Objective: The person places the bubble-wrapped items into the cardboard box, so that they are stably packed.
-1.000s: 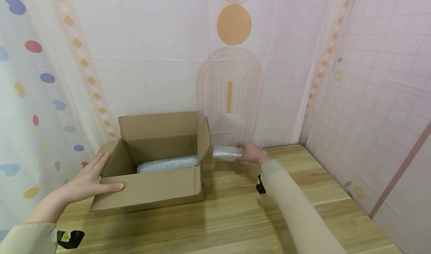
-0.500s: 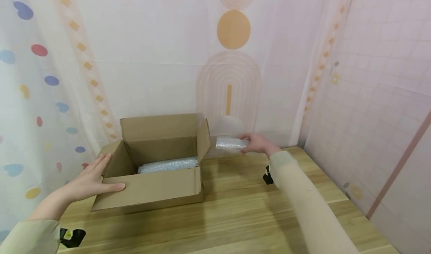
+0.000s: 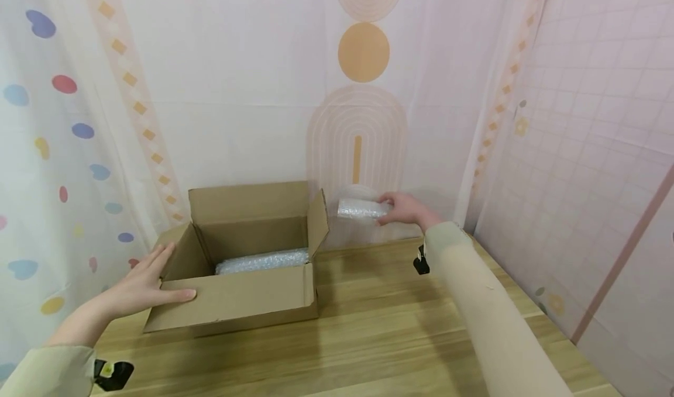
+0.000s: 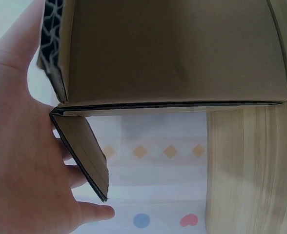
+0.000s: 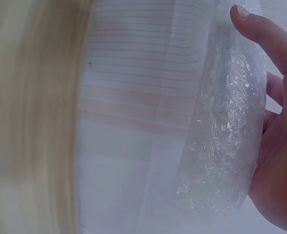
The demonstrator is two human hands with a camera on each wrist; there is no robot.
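The right hand (image 3: 402, 210) is gripping a bubble-wrapped roll (image 3: 360, 209), thumb and fingers curled round one end, and is holding it in the air above the far edge of the tabletop (image 3: 379, 321), just beside the raised right flap of the cardboard box (image 3: 247, 294). The roll is lying roughly level, its free end pointing toward the box; judged from this, it is being held at flap height so as to pass over the box wall.

The left hand (image 3: 142, 286) is lying flat, fingers straight and spread, against the box's left flap and near left corner, with nothing in its grasp. It appears to be steadying the box near the left edge of the tabletop.

The roll is showing as a short cylinder in clear, crinkled bubble film; in the right wrist view (image 5: 226, 122) the contents are not discernible through the layers. A second bubble-wrapped bundle (image 3: 261, 261) is lying inside the box along its far wall.
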